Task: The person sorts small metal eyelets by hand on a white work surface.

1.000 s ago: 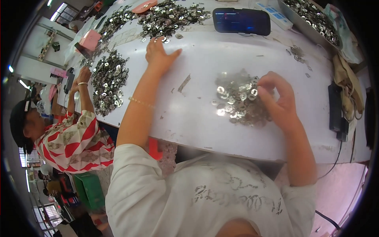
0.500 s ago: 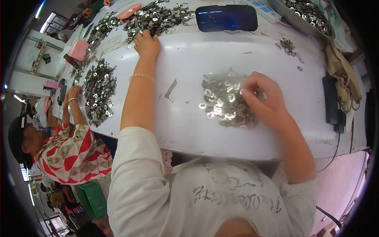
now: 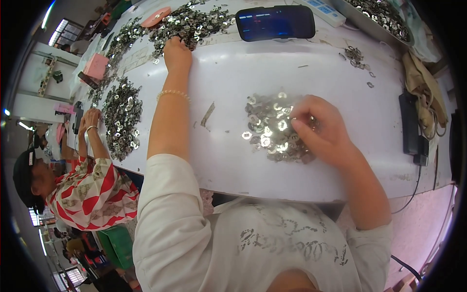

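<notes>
While a co-worker in a red, white and tan patterned shirt (image 3: 95,197) sits along the left side of the white, smooth-topped table (image 3: 233,170), I see the person in the pale shirt reaching two ways at once. The left hand (image 3: 177,52) is stretched to the near edge of a broad far heap of flat, silver-coloured metal pieces with holes (image 3: 202,24); its fingers are bent inward, and I cannot tell whether they have hold of anything. The right hand (image 3: 322,127) is half closed over the right side of a smaller, loosely rounded near pile of the same shiny pieces (image 3: 270,134), thumb and fingertips close together; glare and blur there keep me from telling if a piece is pinched.

As for how far along things are, I would judge a fair number gathered in the near pile, with plenty lying in the far heap. A long, dense left-hand pile of silver pieces (image 3: 121,119) lies apart, and a deep grey metal tray (image 3: 372,21) at upper right holds many more.
</notes>
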`<state>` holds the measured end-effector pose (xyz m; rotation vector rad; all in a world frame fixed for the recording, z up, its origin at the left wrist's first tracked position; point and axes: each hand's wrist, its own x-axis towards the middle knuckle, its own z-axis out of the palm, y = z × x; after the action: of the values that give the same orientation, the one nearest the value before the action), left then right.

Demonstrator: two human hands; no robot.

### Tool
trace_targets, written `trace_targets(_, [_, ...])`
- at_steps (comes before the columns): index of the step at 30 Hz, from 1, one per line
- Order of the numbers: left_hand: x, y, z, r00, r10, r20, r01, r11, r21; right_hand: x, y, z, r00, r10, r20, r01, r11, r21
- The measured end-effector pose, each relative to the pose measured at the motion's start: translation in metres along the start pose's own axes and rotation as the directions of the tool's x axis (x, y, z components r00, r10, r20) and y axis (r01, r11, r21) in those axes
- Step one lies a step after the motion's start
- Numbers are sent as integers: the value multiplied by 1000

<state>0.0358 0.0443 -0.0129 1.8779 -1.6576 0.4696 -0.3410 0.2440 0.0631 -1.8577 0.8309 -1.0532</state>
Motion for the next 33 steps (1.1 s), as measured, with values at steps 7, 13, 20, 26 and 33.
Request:
trace_targets(7, [4, 5, -9, 968, 68, -240, -100, 987, -125, 0, 1, 1, 1000, 13, -3, -13, 1000, 10])
trace_targets(13, [10, 16, -32, 959, 1, -284, -84, 956, -280, 1, -1, 1, 1000, -6, 0, 6, 1000, -6])
trace_targets(20, [-57, 96, -102, 773, 59, 631, 612, -330, -719, -1, 4, -4, 1000, -3, -11, 3, 999, -38])
trace_targets(26, [-124, 153, -146, 659, 438, 611, 731, -566, -382, 0, 4, -2, 999, -23, -35, 23, 1000, -13])
trace_targets(33, [-139, 186, -158, 564, 601, 566, 802, -562, -202, -2, 2, -2, 995, 19, -100, -20, 1000, -13])
